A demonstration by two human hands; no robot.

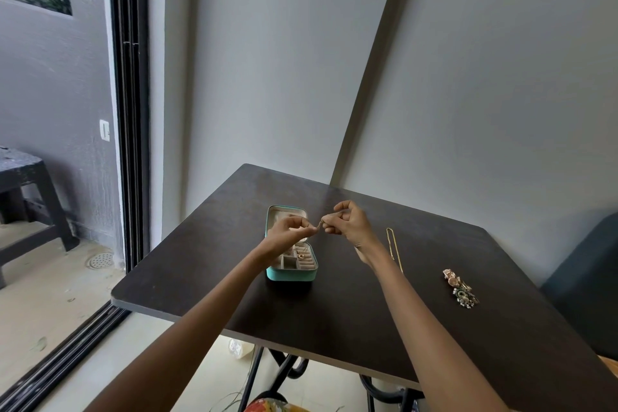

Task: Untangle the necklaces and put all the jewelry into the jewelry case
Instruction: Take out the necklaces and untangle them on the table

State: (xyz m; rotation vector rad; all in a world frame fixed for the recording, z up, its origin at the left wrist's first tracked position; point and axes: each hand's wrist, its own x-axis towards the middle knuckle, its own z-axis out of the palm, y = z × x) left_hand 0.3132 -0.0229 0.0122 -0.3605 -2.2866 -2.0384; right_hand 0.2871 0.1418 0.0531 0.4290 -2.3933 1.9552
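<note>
A teal jewelry case lies open on the dark table, its beige compartments showing a small gold ring. Above the case's right side, my left hand and my right hand meet, both pinching a small bunched piece of chain between their fingertips. A thin gold necklace lies stretched on the table just right of my right wrist. Further right sits a pile of earrings and other jewelry in rose-gold, green and pearl tones.
The table stands in a corner against grey walls, a dark slanted board leaning behind it. A sliding door frame and a black bench are at the left. A dark seat is at the right.
</note>
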